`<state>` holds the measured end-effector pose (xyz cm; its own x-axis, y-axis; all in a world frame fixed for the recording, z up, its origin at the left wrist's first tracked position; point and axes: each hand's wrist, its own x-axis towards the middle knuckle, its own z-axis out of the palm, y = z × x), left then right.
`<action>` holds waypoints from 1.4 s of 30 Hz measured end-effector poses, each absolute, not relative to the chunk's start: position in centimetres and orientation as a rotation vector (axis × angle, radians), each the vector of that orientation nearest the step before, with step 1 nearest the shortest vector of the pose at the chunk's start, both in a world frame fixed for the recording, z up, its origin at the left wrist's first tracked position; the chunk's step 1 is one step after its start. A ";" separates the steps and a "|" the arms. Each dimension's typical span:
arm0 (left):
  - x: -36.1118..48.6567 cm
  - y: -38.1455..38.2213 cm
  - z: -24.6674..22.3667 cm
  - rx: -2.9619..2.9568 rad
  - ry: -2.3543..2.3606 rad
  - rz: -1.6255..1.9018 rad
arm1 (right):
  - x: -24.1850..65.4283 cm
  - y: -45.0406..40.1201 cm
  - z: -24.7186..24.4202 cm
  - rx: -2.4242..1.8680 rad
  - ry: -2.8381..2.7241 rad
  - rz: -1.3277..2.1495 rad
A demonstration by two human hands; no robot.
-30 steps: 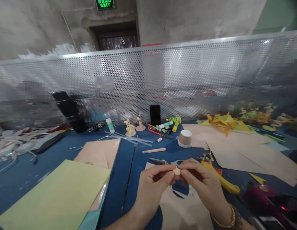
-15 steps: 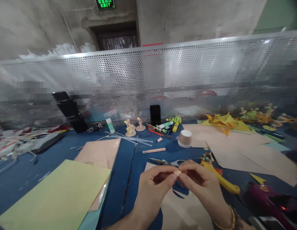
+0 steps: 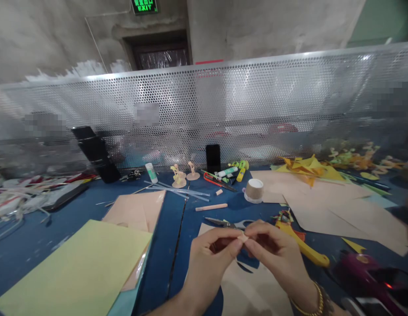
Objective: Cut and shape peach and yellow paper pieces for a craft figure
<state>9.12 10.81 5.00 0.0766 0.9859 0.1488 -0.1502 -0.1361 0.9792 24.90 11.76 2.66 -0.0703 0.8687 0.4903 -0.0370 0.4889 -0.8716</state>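
Between the fingertips of both hands is a small pale pink paper piece (image 3: 243, 237). My left hand (image 3: 212, 259) pinches it from the left, thumb and forefinger together. From the right, my right hand (image 3: 278, 254) pinches the same piece, its fingertips almost touching the left ones. Under the hands lies a pale pink sheet (image 3: 253, 292) with a curved cut edge. Scissors (image 3: 223, 222) rest just beyond the hands, partly hidden by them. A yellow-handled tool (image 3: 307, 250) lies right beside my right hand.
A pink marker (image 3: 211, 207), a tape roll (image 3: 254, 190) and a propped phone (image 3: 213, 158) stand or lie farther back. Yellow paper (image 3: 78, 267) covers the left front. A purple device (image 3: 365, 274) is at the right, and a black bottle (image 3: 95, 153) leans against the perforated screen.
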 end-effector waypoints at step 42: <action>9.3 10.7 5.4 1.185 1.078 1.297 | 24.8 11.7 3.0 -0.781 -1.465 0.855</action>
<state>9.31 10.66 5.39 0.0151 0.9974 0.0710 -0.1125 -0.0689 0.9913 24.84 11.73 3.03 -0.0669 0.8618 0.5028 -0.0141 0.5031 -0.8641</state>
